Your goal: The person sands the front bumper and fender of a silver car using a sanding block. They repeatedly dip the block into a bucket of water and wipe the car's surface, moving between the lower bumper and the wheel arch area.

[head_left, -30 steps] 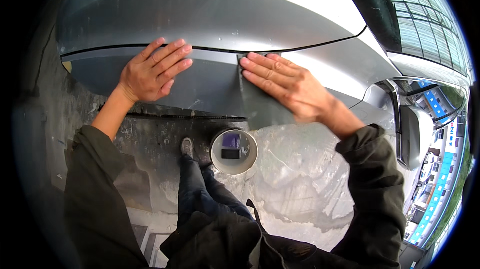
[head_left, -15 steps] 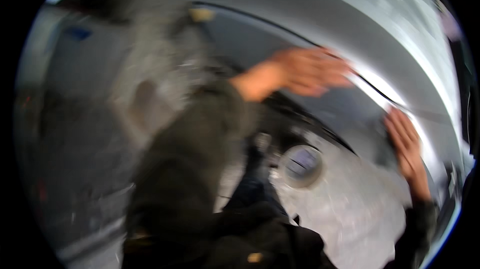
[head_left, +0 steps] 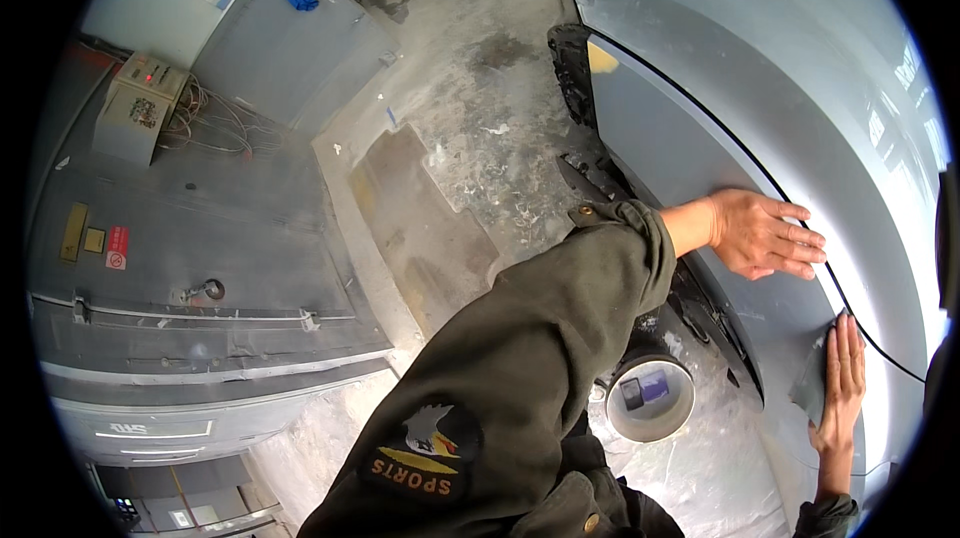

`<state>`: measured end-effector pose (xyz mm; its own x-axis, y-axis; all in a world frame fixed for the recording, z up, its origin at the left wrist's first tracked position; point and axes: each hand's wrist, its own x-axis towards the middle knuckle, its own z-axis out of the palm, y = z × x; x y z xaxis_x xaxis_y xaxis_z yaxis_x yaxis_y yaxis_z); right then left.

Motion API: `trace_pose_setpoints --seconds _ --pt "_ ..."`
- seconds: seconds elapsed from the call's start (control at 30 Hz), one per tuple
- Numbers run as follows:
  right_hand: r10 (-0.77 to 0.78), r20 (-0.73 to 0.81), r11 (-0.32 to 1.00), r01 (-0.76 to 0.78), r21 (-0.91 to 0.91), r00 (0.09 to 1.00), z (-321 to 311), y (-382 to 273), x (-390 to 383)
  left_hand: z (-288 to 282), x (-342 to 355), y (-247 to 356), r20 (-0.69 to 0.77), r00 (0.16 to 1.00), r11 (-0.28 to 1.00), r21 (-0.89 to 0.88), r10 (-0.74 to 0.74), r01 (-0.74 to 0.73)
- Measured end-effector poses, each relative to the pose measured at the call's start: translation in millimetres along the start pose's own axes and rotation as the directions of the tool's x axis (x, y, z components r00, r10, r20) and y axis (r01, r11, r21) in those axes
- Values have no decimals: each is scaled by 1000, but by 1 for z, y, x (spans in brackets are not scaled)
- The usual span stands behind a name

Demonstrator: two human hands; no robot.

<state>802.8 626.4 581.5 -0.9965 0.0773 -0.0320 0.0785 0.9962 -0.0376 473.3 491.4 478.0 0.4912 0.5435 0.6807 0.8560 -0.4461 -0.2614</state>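
Observation:
A silver-grey car body curves along my right, with a black seam above its lower matte-grey panel. My left hand lies on this panel, palm down, its fingertips reaching the seam and slightly apart; nothing shows in it. Lower along the same panel, my right hand presses with straight fingers close together. A thin grey sheet, looking like sandpaper, sticks out from beside and under it, near the thumb. The palm side of that hand is hidden.
By my feet stands a round bucket with a dark block and a purple block inside. Black trim parts run under the panel's edge. A grey cabinet wall and a wired control box are at left; the concrete floor is stained.
My view has swung left and sharpened, so car and hands sit farther right. Both hands stay on the panel; the grey sheet beside my right hand shows more clearly.

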Motion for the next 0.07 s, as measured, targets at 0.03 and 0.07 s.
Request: trace_pose_setpoints --seconds 0.03,0.07 --pt "8 -5 1000 -8 -3 1000 8 -7 17 1 -3 -2 -12 1000 1000 17 10 -10" --pt "-53 -68 990 61 129 996 0 -23 40 4 -8 0 28 1000 998 63 12 -14"
